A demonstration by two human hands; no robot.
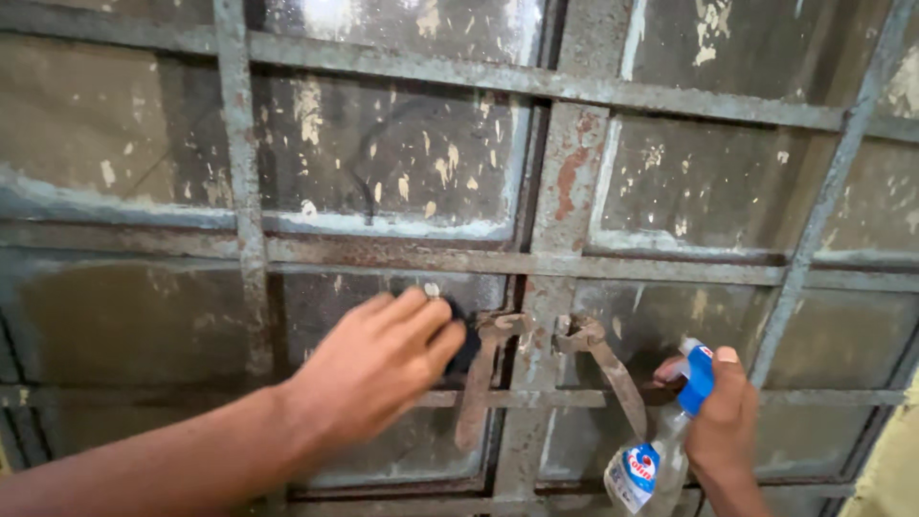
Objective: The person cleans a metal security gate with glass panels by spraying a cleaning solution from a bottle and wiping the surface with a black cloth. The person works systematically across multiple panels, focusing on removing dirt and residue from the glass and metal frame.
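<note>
The left hand (378, 369) presses flat against a grimy window pane (392, 378), its grip closed over a dark cloth (464, 347) that shows only as a small patch past the fingertips. The right hand (723, 421) wraps its grip around the neck of a clear spray bottle (651, 464) with a blue trigger head (697, 378), index finger on the trigger, nozzle aimed at the glass beside it. Between the two grips hang two rusty latches (479, 383) on the corroded metal frame (550, 287). A wide wipe could drag knuckles across the nearer latch and scrape skin (the flaking rust looks rough). Hard pressure might crack the old pane, and spray could wet the rust and streak the glass.
</note>
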